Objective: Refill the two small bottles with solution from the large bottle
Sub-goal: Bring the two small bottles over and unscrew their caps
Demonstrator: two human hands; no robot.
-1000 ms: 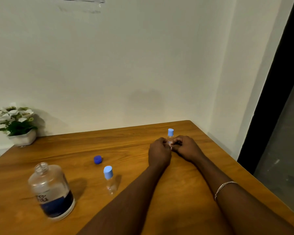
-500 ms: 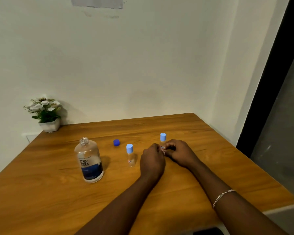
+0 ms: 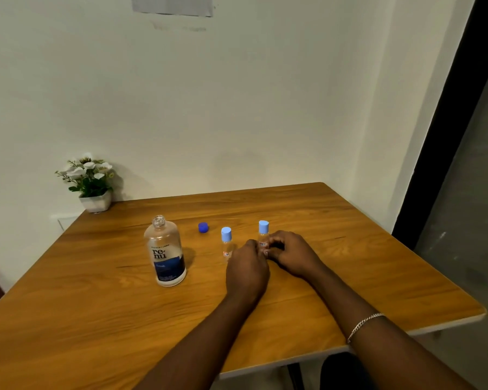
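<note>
Wooden table (image 3: 378, 277): capped, clear small bottle (image 3: 263, 238) stands upright.

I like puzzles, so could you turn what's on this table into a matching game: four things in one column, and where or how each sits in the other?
Things:
1. large bottle
2. dark blue cap
3. right small bottle
4. flower pot

States:
A. at the table's far left corner by the wall
B. standing uncapped, mouth open
C. lying loose on the table between the large bottle and the left small bottle
D. between the fingers of both hands, light blue cap on

Pairs: 1-B, 2-C, 3-D, 4-A
</note>
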